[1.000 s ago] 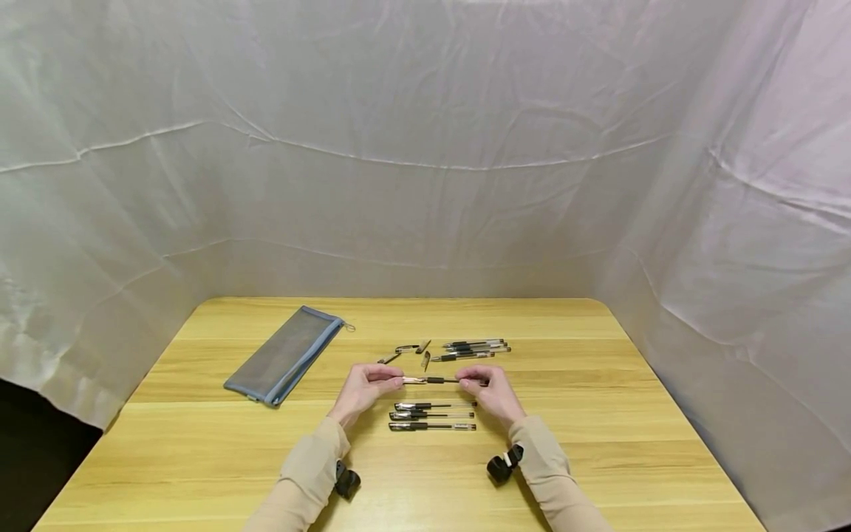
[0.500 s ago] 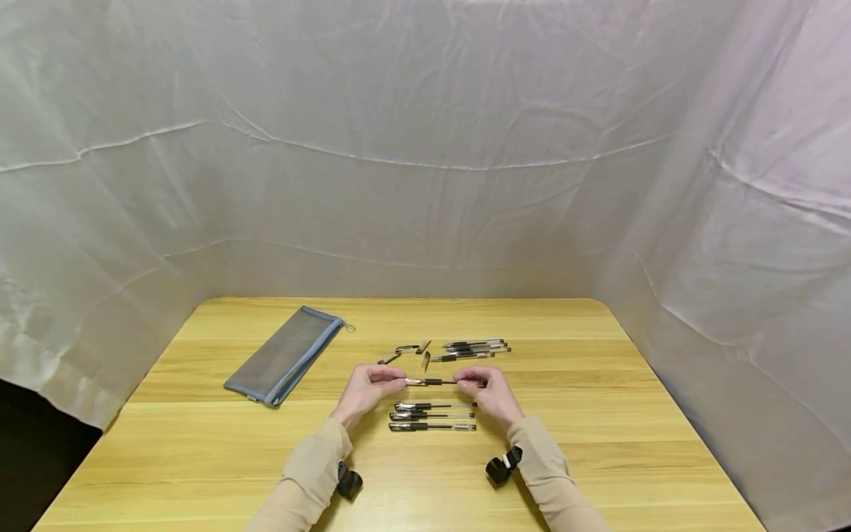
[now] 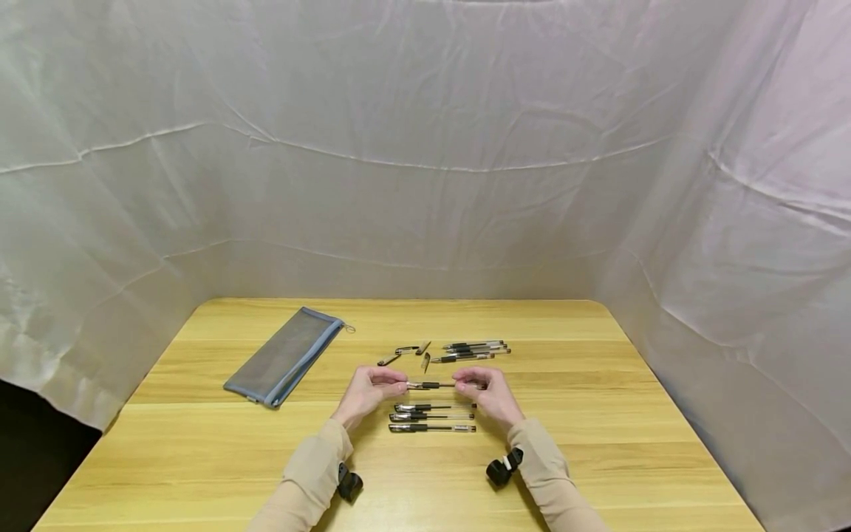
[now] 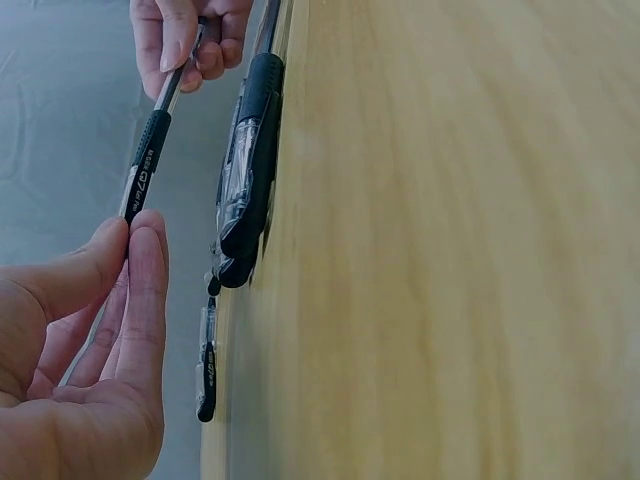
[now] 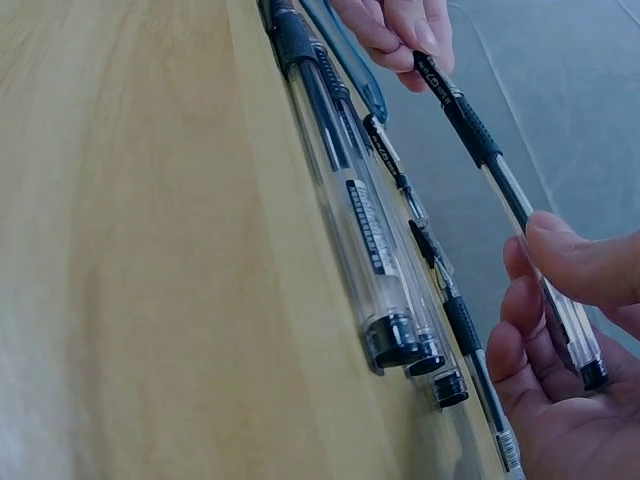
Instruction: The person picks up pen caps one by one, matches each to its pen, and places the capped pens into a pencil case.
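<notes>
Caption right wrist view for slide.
Left hand and right hand hold one pen above a table with other pens.

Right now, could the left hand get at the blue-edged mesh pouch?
Probably yes: nothing visible blocks the way from the left hand to the mesh pouch on its left, though it pinches a pen and would likely need to let go first.

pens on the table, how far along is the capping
Done: three capped pens lie side by side nearest the person. In hand: a fourth pen, its cap end pinched by the left hand, its barrel by the right hand; whether the cap is fully seated I can't tell. Left, probably: the uncapped pens behind, with loose caps beside them.
</notes>
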A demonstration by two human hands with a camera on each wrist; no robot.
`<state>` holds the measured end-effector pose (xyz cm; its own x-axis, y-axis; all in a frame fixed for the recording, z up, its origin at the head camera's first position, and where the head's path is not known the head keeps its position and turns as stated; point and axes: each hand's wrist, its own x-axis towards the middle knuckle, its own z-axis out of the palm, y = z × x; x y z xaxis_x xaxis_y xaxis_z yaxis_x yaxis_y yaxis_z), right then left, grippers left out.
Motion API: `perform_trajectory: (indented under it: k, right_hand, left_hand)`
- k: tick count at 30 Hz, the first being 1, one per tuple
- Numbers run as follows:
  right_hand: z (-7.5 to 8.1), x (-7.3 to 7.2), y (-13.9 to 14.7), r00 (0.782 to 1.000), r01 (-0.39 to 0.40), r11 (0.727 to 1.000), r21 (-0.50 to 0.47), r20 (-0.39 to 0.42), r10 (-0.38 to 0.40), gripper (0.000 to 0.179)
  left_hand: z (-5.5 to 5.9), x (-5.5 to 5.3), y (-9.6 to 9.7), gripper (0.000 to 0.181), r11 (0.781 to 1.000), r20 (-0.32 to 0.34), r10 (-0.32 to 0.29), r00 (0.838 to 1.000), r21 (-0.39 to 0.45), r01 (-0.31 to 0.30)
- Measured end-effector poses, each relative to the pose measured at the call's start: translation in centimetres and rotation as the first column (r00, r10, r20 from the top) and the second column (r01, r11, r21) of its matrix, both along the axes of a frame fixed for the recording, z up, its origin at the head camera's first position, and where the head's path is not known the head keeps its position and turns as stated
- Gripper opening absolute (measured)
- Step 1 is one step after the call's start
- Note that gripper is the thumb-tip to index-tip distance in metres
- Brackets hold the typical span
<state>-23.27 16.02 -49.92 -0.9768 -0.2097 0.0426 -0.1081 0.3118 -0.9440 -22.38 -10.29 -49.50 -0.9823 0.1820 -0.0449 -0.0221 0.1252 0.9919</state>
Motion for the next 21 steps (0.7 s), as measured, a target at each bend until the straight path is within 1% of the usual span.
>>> perform_trajectory:
  k: [4, 8, 15, 21]
  right_hand:
    - [-0.15, -0.04, 0.03, 1.000, 0.001, 1.000, -0.024, -0.004, -0.001, 0.025]
    - [-0.32, -0.08, 0.02, 1.000, 0.019, 0.999, -0.045, -0.001, -0.019, 0.024]
    - [-0.43, -0.18, 0.12, 1.000, 0.015, 0.999, -0.045, -0.012, -0.016, 0.021]
    - [-0.48, -0.16, 0.22, 1.000, -0.006, 1.000, -0.030, -0.014, 0.006, 0.019]
  left_hand:
    - [0.02, -0.03, -0.06, 0.028, 1.000, 0.019, -0.007, 1.000, 0.012, 0.007]
    - [0.12, -0.08, -0.08, 0.028, 1.000, 0.031, -0.020, 0.999, 0.021, 0.020]
    - [0.20, -0.04, -0.15, 0.026, 0.998, 0.004, -0.053, 0.999, 0.015, 0.053]
    - [0.34, -0.02, -0.10, 0.025, 0.999, -0.021, -0.052, 0.998, -0.012, 0.051]
